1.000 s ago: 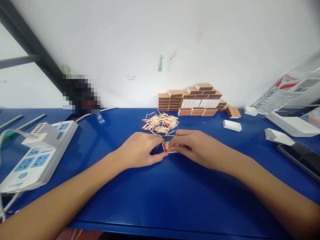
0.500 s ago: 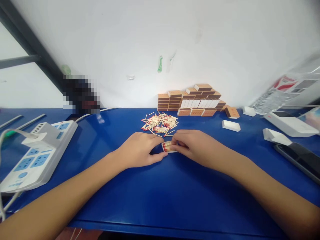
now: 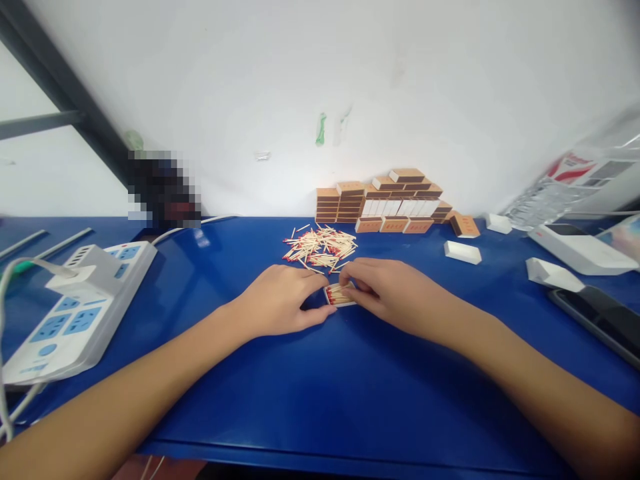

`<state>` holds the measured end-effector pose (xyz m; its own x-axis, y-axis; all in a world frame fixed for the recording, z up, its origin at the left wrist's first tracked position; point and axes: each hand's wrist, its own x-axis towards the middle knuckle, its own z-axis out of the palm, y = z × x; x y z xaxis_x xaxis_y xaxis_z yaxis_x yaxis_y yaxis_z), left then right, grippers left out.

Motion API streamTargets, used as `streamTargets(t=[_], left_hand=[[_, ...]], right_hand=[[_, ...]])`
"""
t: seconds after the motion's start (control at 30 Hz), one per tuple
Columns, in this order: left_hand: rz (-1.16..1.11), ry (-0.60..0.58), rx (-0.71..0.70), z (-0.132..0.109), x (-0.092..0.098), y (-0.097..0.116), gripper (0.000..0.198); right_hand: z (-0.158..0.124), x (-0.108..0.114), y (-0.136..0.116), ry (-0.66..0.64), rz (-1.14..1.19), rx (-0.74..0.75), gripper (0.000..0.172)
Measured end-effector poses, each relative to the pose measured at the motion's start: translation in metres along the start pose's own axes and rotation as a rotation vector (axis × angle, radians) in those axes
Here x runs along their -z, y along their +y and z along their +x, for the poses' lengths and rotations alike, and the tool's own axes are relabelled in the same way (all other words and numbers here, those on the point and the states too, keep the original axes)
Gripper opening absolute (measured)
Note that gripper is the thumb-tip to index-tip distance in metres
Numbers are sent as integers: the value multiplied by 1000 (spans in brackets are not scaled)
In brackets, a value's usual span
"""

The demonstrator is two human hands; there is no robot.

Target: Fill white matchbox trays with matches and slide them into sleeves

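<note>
A small white matchbox tray (image 3: 340,304) lies on the blue table, with red-tipped matches (image 3: 336,294) in it. My left hand (image 3: 285,301) has its thumb and forefinger at the tray's left end, gripping it. Over the tray's right part is my right hand (image 3: 387,292), thumb and forefinger pinched at the matches; whether a match is between the fingertips is hidden. Just behind the tray is a loose pile of matches (image 3: 323,247) with red heads.
Stacked matchboxes (image 3: 395,200) stand against the wall. White trays (image 3: 463,252) lie at the right, near a white box (image 3: 583,250), a phone (image 3: 600,320) and a plastic bottle (image 3: 555,190). A power strip (image 3: 75,320) sits at the left on the blue table (image 3: 300,400).
My right thumb and forefinger have shifted very slightly over the tray. The left hand keeps its place at the tray's left end.
</note>
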<state>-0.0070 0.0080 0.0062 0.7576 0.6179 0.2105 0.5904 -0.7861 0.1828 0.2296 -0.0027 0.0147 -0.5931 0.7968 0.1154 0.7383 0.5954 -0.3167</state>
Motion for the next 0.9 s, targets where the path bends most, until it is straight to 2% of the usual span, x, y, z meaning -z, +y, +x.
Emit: streamTargets(t=[0.2, 0.3, 0.43, 0.53, 0.6, 0.9], left_hand=[[4, -5, 2, 0, 1, 0, 25], [-6, -6, 5, 0, 1, -1, 26], [-29, -16, -6, 0, 1, 1, 25], [-32, -20, -10, 0, 2, 3, 24], [-30, -22, -8, 0, 2, 3, 24], [-26, -30, 9, 0, 3, 2, 24]], right_hand=[[0, 1, -1, 2, 15, 12, 16], [2, -1, 5, 88, 33, 0, 13], [9, -8, 24, 210, 57, -9, 14], [15, -14, 38, 166, 81, -23, 18], [18, -15, 43, 138, 100, -35, 13], [14, -10, 38, 34, 51, -90, 15]])
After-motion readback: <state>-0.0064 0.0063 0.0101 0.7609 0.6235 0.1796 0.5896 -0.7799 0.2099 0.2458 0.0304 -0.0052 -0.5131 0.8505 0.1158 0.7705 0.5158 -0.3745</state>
